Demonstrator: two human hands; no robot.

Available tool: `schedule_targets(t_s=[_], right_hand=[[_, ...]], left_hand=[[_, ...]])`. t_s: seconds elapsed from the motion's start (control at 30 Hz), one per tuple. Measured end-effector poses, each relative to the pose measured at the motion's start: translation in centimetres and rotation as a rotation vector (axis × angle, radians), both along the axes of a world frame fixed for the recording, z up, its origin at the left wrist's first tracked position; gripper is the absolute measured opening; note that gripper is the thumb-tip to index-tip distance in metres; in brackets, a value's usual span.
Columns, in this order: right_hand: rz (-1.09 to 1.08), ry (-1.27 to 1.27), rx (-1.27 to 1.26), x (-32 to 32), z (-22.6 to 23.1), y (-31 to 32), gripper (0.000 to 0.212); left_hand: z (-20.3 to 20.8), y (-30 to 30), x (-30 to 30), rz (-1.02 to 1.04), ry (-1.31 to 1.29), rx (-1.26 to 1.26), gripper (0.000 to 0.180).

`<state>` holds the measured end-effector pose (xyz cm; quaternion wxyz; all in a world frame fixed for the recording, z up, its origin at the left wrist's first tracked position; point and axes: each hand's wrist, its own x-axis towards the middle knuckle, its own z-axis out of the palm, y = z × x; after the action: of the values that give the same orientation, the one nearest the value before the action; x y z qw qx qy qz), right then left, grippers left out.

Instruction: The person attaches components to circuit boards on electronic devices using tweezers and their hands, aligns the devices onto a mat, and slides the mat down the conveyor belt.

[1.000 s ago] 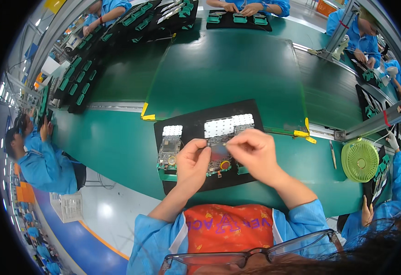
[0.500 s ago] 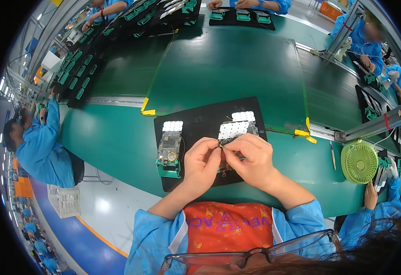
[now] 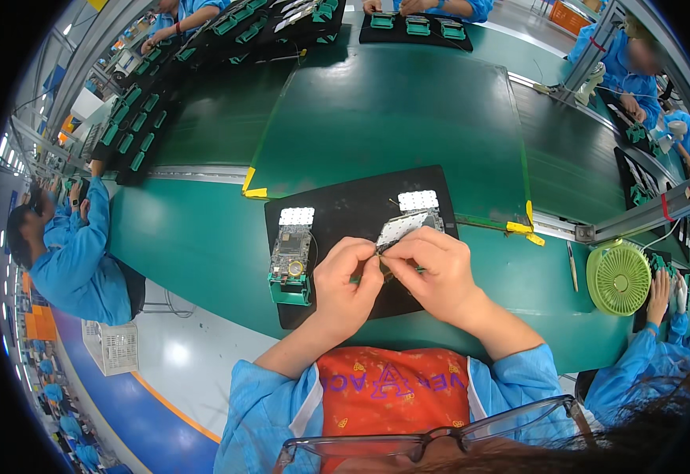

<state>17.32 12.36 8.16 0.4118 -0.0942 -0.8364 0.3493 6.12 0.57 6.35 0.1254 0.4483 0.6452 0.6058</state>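
Observation:
My left hand and my right hand meet over a black mat, thumbs and forefingers pinched together. Between the fingertips is a circuit board with a white dotted panel, tilted and rising just beyond the fingers. Its lower part is hidden by my hands, and the exact spot gripped is too small to make out. Just behind it lies another board with a white dotted panel. Left of my left hand, a circuit board with a round gold part rests in a green holder.
The green bench surrounds the mat. To the right stand a green fan and a pen-like tool. Yellow corner tape marks the bench. Co-workers in blue sit around, near black trays of green holders.
The white dotted panel between my hands has tilted and now looks narrower. My hands stay nearly in place. A co-worker's hand at the right has moved up beside the fan.

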Motion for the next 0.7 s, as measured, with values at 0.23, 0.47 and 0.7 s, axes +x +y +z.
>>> schedule_targets(t_s=[0.23, 0.47, 0.7], right_hand=[[0.056, -0.019, -0.193, 0.4, 0.4, 0.1, 0.008], [0.078, -0.032, -0.234, 0.7, 0.7, -0.1, 0.008], [0.099, -0.120, -0.297, 0.7, 1.3, 0.6, 0.009]], left_hand=[[0.7, 0.4, 0.2, 0.075, 0.430, 0.135, 0.019], [0.6, 0.4, 0.1, 0.062, 0.486, 0.163, 0.021], [1.3, 0.2, 0.5, 0.046, 0.327, 0.081, 0.014]])
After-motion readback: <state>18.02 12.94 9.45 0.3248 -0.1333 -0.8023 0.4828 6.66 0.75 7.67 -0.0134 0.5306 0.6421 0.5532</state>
